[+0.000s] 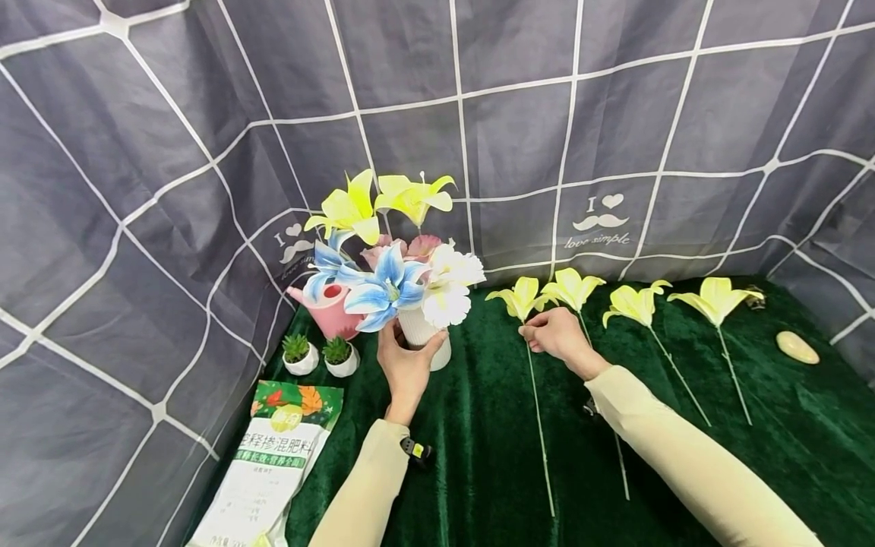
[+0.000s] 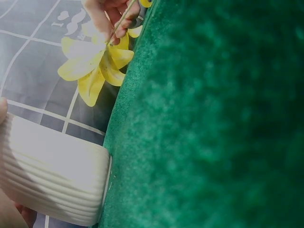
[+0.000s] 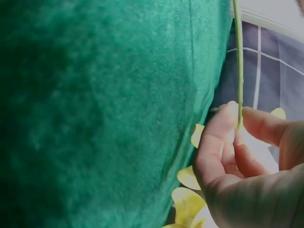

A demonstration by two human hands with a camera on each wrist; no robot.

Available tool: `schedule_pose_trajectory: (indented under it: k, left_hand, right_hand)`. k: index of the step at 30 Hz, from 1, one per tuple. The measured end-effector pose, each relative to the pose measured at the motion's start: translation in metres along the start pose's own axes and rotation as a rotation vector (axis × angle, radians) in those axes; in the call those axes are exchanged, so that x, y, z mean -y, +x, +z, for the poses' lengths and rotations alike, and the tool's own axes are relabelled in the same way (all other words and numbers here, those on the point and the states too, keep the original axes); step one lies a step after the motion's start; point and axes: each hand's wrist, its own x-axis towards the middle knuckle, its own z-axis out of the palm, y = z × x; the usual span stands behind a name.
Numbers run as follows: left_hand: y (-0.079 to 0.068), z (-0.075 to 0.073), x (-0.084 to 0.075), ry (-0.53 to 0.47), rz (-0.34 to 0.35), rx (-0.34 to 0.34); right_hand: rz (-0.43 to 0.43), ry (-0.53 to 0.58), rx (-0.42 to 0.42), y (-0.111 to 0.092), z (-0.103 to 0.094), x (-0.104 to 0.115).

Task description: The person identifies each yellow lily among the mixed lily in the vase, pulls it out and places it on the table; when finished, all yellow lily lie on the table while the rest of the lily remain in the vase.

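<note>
My left hand grips the ribbed white vase, thumb and fingers round its body. In the left wrist view the vase stands on the green cloth. Yellow lilies, blue lilies, pink blooms and white flowers fill it. My right hand pinches the stem of a yellow lily just beneath its bloom, and the long stem slants toward the front of the cloth. In the right wrist view the green stem runs between thumb and fingertips of the right hand.
Right of the pinched lily lie more yellow lilies and a smooth beige stone. Left of the vase are a pink watering can, two small potted succulents and a fertilizer bag. A grey checked curtain hangs behind.
</note>
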Motion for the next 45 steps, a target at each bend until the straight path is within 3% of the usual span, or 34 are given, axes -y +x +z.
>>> schedule_pose_trajectory:
  k: [2,7,11,16,22,28,32,39,45]
  left_hand:
    - [0.0,0.0,0.0,-0.006,0.001,0.002]
    - [0.0,0.0,0.0,-0.002,0.007,0.007]
    - [0.0,0.0,0.0,0.016,0.014,0.001]
    - [0.0,0.0,0.0,0.025,0.014,0.004]
    - [0.002,0.0,0.0,0.045,0.009,-0.008]
    - [0.001,0.001,-0.002,0.038,0.006,-0.011]
    - [0.001,0.0,-0.002,0.017,0.016,-0.001]
    - [0.004,-0.001,-0.003,-0.013,0.022,0.022]
    - [0.003,0.0,0.001,0.014,0.017,0.016]
  right_hand:
    - [-0.007,-0.034,-0.022,-0.004,-0.004,0.002]
    - [-0.081,-0.12,-0.176,-0.015,-0.015,0.017]
    - [-0.205,-0.126,-0.241,-0.027,-0.025,0.046]
    - [-0.344,-0.057,-0.278,-0.048,-0.033,0.088]
    - [-0.496,0.048,-0.248,-0.067,-0.029,0.142]
    - [-0.608,0.021,-0.18,-0.064,-0.013,0.189]
    - [-0.642,-0.028,-0.119,-0.054,0.002,0.215]
    - [-0.707,-0.125,-0.116,-0.03,0.023,0.245]
    - [-0.631,-0.225,0.01,-0.012,0.036,0.254]
